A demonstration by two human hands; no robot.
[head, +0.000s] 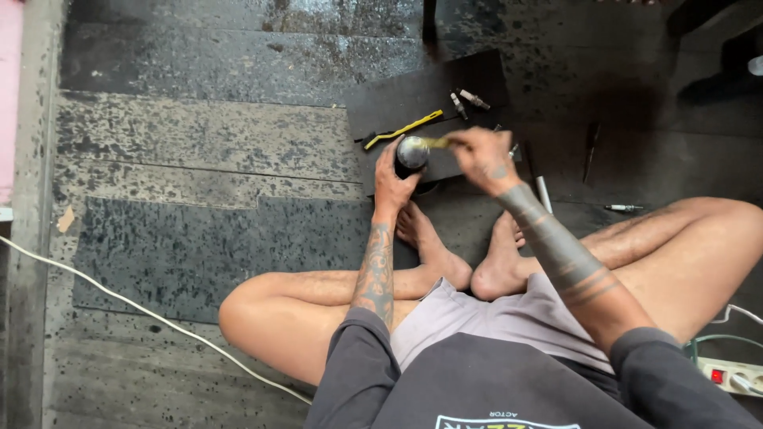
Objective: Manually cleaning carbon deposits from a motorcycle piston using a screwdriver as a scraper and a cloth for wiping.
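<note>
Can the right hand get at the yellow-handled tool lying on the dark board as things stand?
Probably yes. The yellow-handled tool lies uncovered on the dark board, just beyond the round metal part in the left hand. The right hand hovers close by, though it already grips a small yellowish tool.

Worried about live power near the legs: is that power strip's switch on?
Cannot tell: the white power strip's red switch shows no clear glow or tilt.
</note>
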